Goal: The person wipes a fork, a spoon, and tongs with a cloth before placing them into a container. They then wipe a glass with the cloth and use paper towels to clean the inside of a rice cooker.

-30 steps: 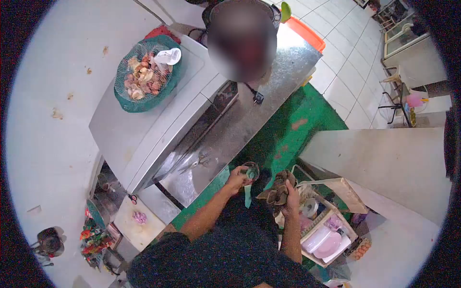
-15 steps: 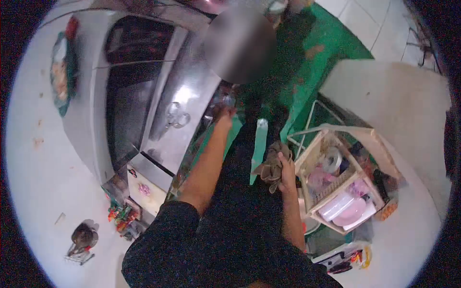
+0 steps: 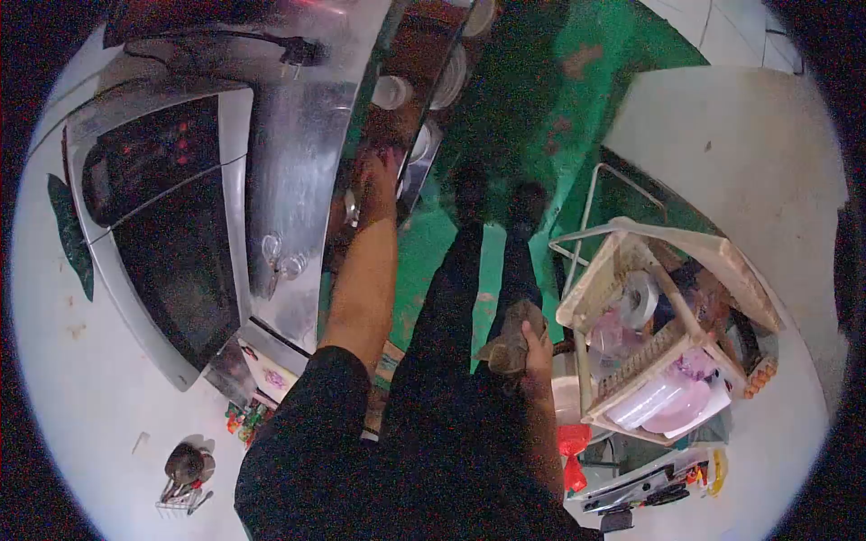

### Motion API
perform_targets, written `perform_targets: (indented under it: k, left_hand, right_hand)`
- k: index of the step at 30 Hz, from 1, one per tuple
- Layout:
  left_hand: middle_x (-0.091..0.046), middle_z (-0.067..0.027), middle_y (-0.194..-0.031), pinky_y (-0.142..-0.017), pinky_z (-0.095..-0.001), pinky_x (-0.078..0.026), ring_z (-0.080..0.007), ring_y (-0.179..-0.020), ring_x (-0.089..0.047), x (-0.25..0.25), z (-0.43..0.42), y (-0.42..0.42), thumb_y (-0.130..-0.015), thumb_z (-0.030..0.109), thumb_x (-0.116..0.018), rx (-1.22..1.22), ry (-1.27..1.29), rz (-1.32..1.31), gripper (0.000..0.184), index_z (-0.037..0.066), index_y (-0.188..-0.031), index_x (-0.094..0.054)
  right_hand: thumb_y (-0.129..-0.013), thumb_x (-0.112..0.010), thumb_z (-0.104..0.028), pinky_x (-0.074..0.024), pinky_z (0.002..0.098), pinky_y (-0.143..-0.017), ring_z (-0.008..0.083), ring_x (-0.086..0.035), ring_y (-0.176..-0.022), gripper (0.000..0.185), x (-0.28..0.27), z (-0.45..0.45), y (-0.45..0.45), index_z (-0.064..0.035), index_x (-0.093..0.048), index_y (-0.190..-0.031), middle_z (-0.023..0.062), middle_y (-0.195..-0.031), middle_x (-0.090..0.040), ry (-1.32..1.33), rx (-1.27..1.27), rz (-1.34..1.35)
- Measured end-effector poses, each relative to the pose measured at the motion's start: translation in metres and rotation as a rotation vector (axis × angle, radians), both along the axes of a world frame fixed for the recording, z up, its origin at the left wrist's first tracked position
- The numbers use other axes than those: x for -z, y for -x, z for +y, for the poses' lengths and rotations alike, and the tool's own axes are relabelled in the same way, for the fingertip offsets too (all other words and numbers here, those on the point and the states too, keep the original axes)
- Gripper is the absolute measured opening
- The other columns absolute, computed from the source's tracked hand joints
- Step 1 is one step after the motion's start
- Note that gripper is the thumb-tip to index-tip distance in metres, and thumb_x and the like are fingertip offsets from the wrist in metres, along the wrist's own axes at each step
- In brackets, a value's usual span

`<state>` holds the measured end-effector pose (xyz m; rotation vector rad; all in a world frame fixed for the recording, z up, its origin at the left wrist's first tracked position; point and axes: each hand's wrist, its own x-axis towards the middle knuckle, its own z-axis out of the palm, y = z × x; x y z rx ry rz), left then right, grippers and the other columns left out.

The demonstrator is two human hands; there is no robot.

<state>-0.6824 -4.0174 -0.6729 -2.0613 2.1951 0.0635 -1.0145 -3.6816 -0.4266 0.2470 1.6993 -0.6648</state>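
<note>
My left hand (image 3: 379,176) reaches into an open drawer or shelf (image 3: 410,54) under the metal counter, among white dishes (image 3: 391,92). Its fingers are dark and blurred, and whether it holds anything cannot be made out. A crumpled brown cloth (image 3: 511,345) is gripped in my right hand (image 3: 538,352), in front of my legs and left of the wire rack. On the counter (image 3: 298,162) lie scissors (image 3: 281,261), to the left of my left forearm.
An oven-like appliance (image 3: 167,225) stands at the left. A beige rack (image 3: 631,334) with pink and clear items is on the right. A red bag (image 3: 573,446) hangs below it. Utensils (image 3: 185,469) hang at the lower left wall. The floor (image 3: 577,90) is green.
The view has turned and moved over the counter's front. My left hand, which held a small glass bowl, has gone forward into the opened drawer or shelf. The cloth stays in my right hand.
</note>
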Motion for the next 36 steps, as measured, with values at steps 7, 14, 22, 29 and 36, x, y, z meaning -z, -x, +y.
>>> perform_targets:
  k: [7,14,22,29,36]
  left_hand:
    - [-0.062,-0.0185,-0.102,-0.077,-0.0446,-0.051,-0.0307,-0.097,-0.06,-0.045,-0.036,0.039,-0.091,0.036,-0.059,-0.449,-0.058,0.532,0.034,0.004,-0.104,-0.061]
    - [-0.062,-0.0139,-0.09,-0.07,-0.0393,-0.05,-0.0248,-0.085,-0.061,-0.043,-0.021,0.03,-0.091,0.034,-0.058,-0.634,0.056,0.792,0.028,0.007,-0.094,-0.062]
    - [-0.059,-0.0036,-0.067,-0.05,-0.0311,-0.042,-0.0135,-0.056,-0.053,-0.067,0.074,0.087,-0.091,0.034,-0.056,-1.614,-0.136,1.672,0.027,0.012,-0.078,-0.06]
    - [-0.058,-0.0102,-0.127,-0.095,-0.0351,-0.047,-0.0193,-0.115,-0.055,-0.334,0.149,0.195,-0.094,0.04,-0.061,-0.252,-1.004,1.471,0.059,0.005,-0.139,-0.048]
    - [-0.053,-0.0102,-0.133,-0.096,-0.0362,-0.047,-0.0231,-0.117,-0.054,-0.411,0.143,0.161,-0.093,0.032,-0.065,-0.459,-0.604,1.611,0.058,0.01,-0.141,-0.044]
  right_hand:
    - [-0.09,-0.067,-0.034,-0.0481,0.0371,-0.091,0.0229,-0.06,-0.104,0.055,0.012,0.009,0.001,-0.0002,-0.052,-0.131,0.0117,-0.119,-0.061,0.09,-0.066,-0.04]
    - [-0.093,-0.064,-0.025,-0.0539,0.0364,-0.079,0.0213,-0.064,-0.091,0.038,-0.048,-0.056,-0.008,-0.0021,-0.056,-0.123,0.0092,-0.11,-0.064,0.034,0.206,-0.09]
    - [-0.096,-0.053,-0.049,-0.0493,0.0407,-0.088,0.0271,-0.061,-0.102,0.061,-0.034,-0.055,-0.007,0.0007,-0.051,-0.133,0.0148,-0.121,-0.062,0.123,0.066,0.024]
    - [-0.101,-0.044,-0.045,-0.0482,0.0379,-0.085,0.0261,-0.064,-0.094,0.053,-0.077,-0.12,-0.009,0.0018,-0.062,-0.12,0.0148,-0.108,-0.068,0.56,-0.312,0.601]
    - [-0.101,-0.047,-0.034,-0.0423,0.0347,-0.098,0.025,-0.056,-0.114,0.048,-0.148,-0.181,-0.027,-0.001,-0.051,-0.135,0.0149,-0.127,-0.059,0.932,-0.534,0.127]
